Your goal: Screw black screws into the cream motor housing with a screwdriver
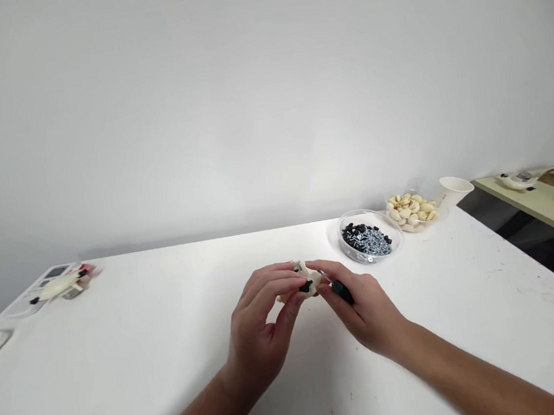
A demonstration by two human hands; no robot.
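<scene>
View: head, the only one, looking down on the desk (126,375).

Left grip (257,328): fingers curled, closed on the cream part (310,276) from its left.

Right grip (367,310): closed round the dark handle of a screwdriver (342,292), fingertips reaching the part from its right.

Part: held up between both grips, above the desk's middle, with a black piece (306,287) on its near face. Long axis roughly left to right, though fingers hide much of it, so this is uncertain.

Screwdriver: long axis slants, handle low at right, shaft pointing up-left into the part. Tip hidden, contact cannot be told.

Rest: beyond the hands, a clear bowl (366,210) of screws and black pieces, then a dish (414,229) of cream pieces and a paper cup (456,190). Far left, a cream assembly (60,285). Far right, a second desk (529,207).
</scene>
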